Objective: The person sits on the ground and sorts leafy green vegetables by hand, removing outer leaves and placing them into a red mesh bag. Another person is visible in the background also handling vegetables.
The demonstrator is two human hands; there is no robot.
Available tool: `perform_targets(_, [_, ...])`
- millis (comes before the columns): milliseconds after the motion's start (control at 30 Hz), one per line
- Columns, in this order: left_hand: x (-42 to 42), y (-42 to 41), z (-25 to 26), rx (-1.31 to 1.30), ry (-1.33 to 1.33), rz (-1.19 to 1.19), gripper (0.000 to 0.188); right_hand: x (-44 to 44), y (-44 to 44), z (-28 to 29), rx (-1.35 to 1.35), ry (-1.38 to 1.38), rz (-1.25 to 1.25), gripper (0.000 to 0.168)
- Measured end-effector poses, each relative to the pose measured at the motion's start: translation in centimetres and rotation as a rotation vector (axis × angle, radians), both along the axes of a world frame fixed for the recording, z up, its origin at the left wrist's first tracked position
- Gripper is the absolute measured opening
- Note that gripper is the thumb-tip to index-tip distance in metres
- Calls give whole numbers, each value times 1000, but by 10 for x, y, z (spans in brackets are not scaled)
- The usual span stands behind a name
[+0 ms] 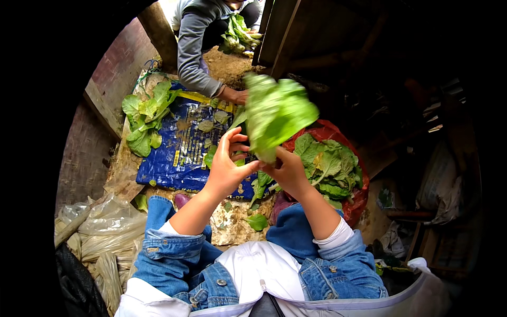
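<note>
A bunch of leafy greens (pixel 277 111), blurred at its top, is held up by its base in my right hand (pixel 288 171). My left hand (pixel 229 160) is beside it with fingers spread, its thumb tip near the base of the bunch and the right fingertips. Below my hands lies a blue printed plastic sack (pixel 168 164), with loose leaves and bits of dirt on it. More greens (pixel 143 115) rest at the sack's left edge. Right of my right hand, a red plastic bag (pixel 362 178) holds a heap of leaves (pixel 332 162), some yellowed.
Another person (pixel 198 51) crouches across the sack, one hand reaching towards it behind my bunch, the other near more greens (pixel 239 33). Clear plastic bags (pixel 113 222) lie at the lower left. A wooden post (pixel 158 35) and woven wall (pixel 119 63) stand on the left.
</note>
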State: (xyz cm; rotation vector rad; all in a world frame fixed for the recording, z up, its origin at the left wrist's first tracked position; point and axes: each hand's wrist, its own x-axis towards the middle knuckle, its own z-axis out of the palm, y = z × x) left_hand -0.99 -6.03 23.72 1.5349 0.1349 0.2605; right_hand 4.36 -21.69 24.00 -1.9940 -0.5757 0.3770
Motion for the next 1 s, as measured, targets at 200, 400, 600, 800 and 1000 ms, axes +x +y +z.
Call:
perform_targets(200, [1,4,-6,-410,63,-126,34,3,-1,-14,91,124,-2,17])
perform_targets(400, [0,11,-8,-568,198,-74,25,7,-5,-22,285,313,-14,19])
perform_targets(600, [4,12,-8,-721,228,-65,35,8,-7,-19,229,343,0,23])
perform_targets(800, [10,20,-22,-499,243,-217,37,13,-9,-11,39,81,-38,20])
perform_targets(1000, [15,32,-48,-906,486,-183,39,49,-22,-29,-116,-425,-67,23])
